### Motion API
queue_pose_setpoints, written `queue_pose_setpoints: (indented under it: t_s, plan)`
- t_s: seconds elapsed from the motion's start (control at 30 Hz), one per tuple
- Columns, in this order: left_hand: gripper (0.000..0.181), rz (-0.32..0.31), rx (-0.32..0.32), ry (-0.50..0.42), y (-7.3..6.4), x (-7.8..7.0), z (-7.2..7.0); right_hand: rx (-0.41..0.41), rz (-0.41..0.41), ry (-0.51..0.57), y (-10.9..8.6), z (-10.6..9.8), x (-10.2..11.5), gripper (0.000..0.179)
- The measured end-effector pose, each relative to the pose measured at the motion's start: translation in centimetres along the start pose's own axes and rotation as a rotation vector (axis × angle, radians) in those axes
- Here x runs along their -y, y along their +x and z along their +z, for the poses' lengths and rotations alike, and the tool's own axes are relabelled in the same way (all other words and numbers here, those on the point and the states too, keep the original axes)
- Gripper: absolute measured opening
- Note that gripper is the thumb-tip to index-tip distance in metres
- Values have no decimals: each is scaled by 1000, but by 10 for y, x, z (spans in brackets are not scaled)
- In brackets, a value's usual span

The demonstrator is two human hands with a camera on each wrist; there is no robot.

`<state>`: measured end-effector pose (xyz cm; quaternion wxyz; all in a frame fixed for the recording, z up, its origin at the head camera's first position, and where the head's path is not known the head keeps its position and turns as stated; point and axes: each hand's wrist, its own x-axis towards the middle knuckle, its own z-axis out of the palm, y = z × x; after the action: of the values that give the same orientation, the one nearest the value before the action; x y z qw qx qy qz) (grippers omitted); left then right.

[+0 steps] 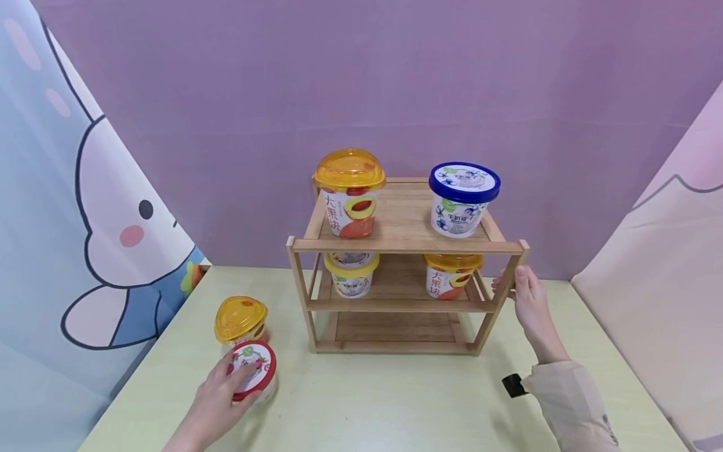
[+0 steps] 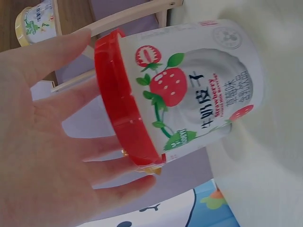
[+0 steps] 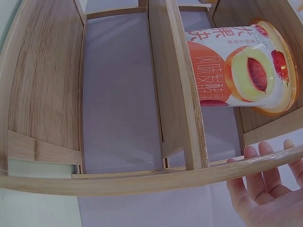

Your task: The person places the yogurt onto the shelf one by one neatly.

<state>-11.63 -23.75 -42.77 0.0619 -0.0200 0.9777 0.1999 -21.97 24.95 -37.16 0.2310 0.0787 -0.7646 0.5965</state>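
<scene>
1. Purple cloth backdrop at the rear, cartoon-print cloth on the left, pale cloth on the right; work surface is a light green-yellow table.
2. Wooden rack stands on the table, mid-frame in the head view, three tiers.
3. Top tier: peach-print cup with orange domed lid at left, blue-lidded cup at right, both upright, well apart.
4. Middle tier: yellow-lidded cup at left, second peach-print cup with orange lid at right.
5. Left hand is clamped from above on the strawberry cup, thumb and fingers round its red lid. Cup is left of the rack, low over the table; can't tell whether its base touches.
6. Orange-lidded cup on the table, just behind the strawberry cup, lower part mostly hidden.
7. Right hand has its fingers curled round the rack's right-side frame, near middle-tier height.
8. Right sleeve is beige; small black piece shows beside its cuff.
</scene>
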Motion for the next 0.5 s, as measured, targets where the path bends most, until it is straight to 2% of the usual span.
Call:
queue_pose_setpoints:
  t_s: [0.33,0.4,0.5]
  plan:
    - [57,16,-15,12,0,0,5,-5,13,-11,0,1,1,27]
    - [56,23,-37,36,-1,-2,6,-7,18,-2,0,1,2,27]
    - [52,56,-108,90,-2,-7,10,-11,24,17,-1,1,4,27]
